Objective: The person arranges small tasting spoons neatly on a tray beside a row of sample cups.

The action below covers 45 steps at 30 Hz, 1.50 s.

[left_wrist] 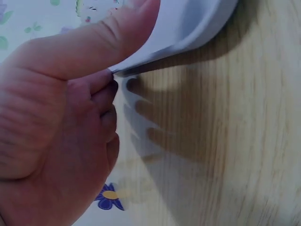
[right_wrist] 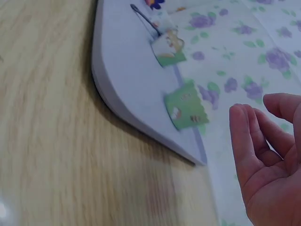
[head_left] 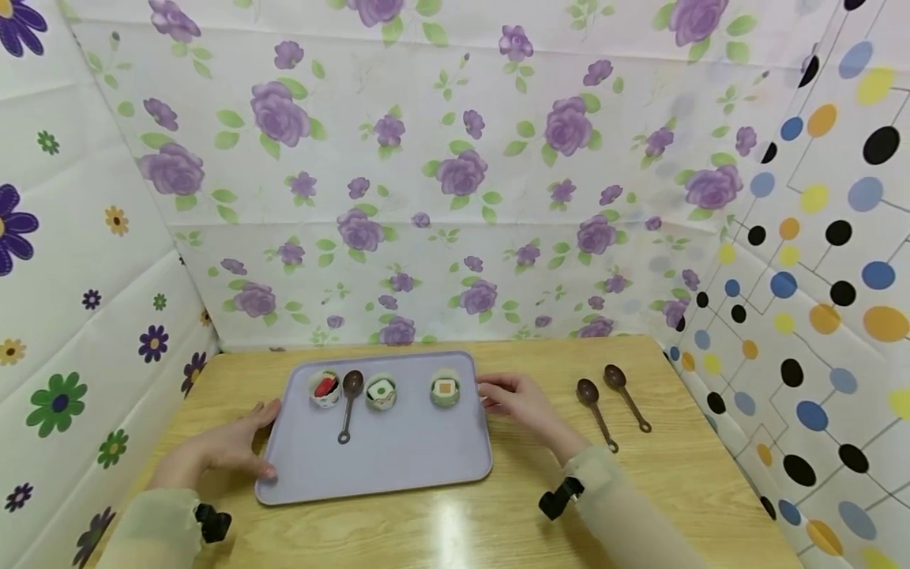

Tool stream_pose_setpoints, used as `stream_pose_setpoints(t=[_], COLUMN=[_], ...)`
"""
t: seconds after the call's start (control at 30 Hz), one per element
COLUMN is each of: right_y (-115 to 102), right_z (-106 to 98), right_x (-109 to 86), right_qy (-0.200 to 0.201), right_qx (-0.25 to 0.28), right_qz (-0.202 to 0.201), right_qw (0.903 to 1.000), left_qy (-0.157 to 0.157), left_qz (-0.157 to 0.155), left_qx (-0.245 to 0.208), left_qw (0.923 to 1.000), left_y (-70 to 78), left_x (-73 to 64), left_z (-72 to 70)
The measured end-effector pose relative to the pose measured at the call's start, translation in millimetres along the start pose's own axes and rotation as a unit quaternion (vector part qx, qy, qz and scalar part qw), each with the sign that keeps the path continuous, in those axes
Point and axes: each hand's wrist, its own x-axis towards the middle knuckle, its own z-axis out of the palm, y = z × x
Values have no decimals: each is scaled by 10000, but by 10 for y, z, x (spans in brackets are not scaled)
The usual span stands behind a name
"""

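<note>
A lavender tray (head_left: pixel 405 466) lies on the wooden table. My left hand (head_left: pixel 231 446) grips its left edge; in the left wrist view the thumb (left_wrist: pixel 117 37) lies over the rim and the other fingers meet the edge from below. Beside the tray's right edge is my right hand (head_left: pixel 522 403), its fingers fairly straight and holding nothing; whether the fingertips touch the rim I cannot tell. On the tray stand a cup with red food (head_left: pixel 325 389), a cup with a white piece (head_left: pixel 381 391) and a green cup with an orange-centred square (head_left: pixel 445 388). A brown spoon (head_left: pixel 348 407) lies between the left two.
Two more brown spoons, a nearer one (head_left: pixel 597 412) and a farther one (head_left: pixel 627 397), lie on the table (head_left: pixel 526 506) to the right. Patterned cloth walls, with a flowered back one (head_left: pixel 426 197), enclose the table on three sides.
</note>
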Motion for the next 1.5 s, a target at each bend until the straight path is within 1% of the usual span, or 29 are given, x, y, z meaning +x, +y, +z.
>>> stream_pose_setpoints(t=[0.13, 0.2, 0.4, 0.57, 0.73, 0.83, 1.0, 1.03, 1.23, 1.4, 1.5], right_y=[-21, -30, -7, 37, 74, 88, 131, 139, 228, 294, 326], right_z=[-188, -260, -433, -567, -734, -841, -1002, -1035, -1237, -1394, -1479], right_x=[-61, -94, -203, -286, -341, -377, -481, -508, -623, -732, -791], right_qy=[223, 280, 424, 508, 659, 806, 1174, 1247, 1507, 1893, 2014], right_qx=[188, 197, 271, 183, 107, 29, 8, -12, -191, -562, -764], right_qz=[20, 51, 204, 221, 94, 114, 265, 304, 465, 652, 749], right_qw=[9996, 9994, 9985, 9983, 9977, 9967, 9927, 9917, 9873, 9781, 9736], left_qy=[120, 118, -74, -124, -114, -124, -91, -82, -93, -50, -16], left_qz=[-52, -80, -187, -242, -397, -535, -634, -612, -658, -637, -620], left_qx=[-26, -46, -93, 36, 44, 49, 120, 129, 120, 68, 22], left_qw=[9999, 9999, 9998, 9996, 9991, 9985, 9979, 9980, 9977, 9979, 9981], left_y=[-4, 7, 11, -33, -43, -46, 9, 40, 42, 61, 65], left_x=[42, 54, 74, 74, 84, 108, 100, 88, 59, 70, 95], left_z=[-1, -10, -51, -58, -52, -48, -44, -49, -53, -48, -41])
